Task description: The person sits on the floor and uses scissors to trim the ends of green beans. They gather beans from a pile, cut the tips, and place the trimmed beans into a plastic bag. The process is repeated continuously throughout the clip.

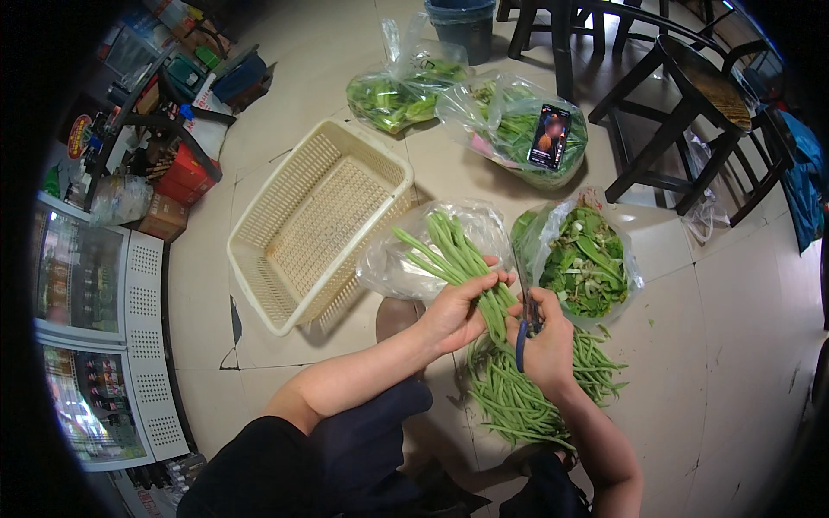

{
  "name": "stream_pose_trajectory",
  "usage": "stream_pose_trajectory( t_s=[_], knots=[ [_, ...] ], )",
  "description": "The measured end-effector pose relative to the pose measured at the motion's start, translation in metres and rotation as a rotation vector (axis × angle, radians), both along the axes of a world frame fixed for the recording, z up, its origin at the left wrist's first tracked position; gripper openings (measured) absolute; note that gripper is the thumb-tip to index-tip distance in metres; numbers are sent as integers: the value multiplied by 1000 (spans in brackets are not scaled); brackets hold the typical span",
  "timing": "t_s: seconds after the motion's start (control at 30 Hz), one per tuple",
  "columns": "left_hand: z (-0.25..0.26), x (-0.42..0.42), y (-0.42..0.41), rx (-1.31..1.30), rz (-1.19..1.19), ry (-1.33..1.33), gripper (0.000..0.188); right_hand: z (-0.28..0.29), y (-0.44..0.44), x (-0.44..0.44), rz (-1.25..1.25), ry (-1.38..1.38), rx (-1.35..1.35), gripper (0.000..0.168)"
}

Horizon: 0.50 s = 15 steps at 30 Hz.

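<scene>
My left hand (pixel 461 312) is closed around a bunch of long green beans (pixel 456 252), whose far ends point up and left over a clear plastic bag (pixel 388 262). Scissors (pixel 522 343) with blue handles are in my right hand (pixel 545 346), close against the right side of the bunch; their blades point away from me and are partly hidden. Below both hands a heap of green beans (pixel 518 405) lies on the tiled floor. An open plastic bag of leafy scraps (pixel 586 259) stands just beyond my right hand.
An empty cream plastic basket (pixel 324 226) sits left of the clear bag. Farther off are two bags of greens (pixel 405 97), (pixel 511 136), a phone (pixel 549 137) on the nearer one, a bucket (pixel 463 32) and a wooden stool (pixel 706 84). Glass-door fridges (pixel 84 272) line the left.
</scene>
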State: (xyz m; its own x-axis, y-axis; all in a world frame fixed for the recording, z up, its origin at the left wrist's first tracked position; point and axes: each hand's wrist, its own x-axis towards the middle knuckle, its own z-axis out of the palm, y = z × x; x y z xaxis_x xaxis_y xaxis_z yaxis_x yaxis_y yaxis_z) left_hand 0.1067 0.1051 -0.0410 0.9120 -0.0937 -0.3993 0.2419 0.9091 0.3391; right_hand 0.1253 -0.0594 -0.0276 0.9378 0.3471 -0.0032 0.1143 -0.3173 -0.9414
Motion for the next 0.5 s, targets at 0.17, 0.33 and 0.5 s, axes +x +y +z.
stream_pose_trajectory(
  t_s=[0.17, 0.33, 0.5],
  knots=[
    [6, 0, 7, 36, 21, 32, 23, 7, -14, -7, 18, 4, -23, 34],
    [3, 1, 12, 63, -44, 106, 17, 5, -20, -13, 37, 103, 0, 36],
    [9, 0, 28, 118, -188, 148, 14, 9, -23, 9, 100, 73, -12, 45]
  ],
)
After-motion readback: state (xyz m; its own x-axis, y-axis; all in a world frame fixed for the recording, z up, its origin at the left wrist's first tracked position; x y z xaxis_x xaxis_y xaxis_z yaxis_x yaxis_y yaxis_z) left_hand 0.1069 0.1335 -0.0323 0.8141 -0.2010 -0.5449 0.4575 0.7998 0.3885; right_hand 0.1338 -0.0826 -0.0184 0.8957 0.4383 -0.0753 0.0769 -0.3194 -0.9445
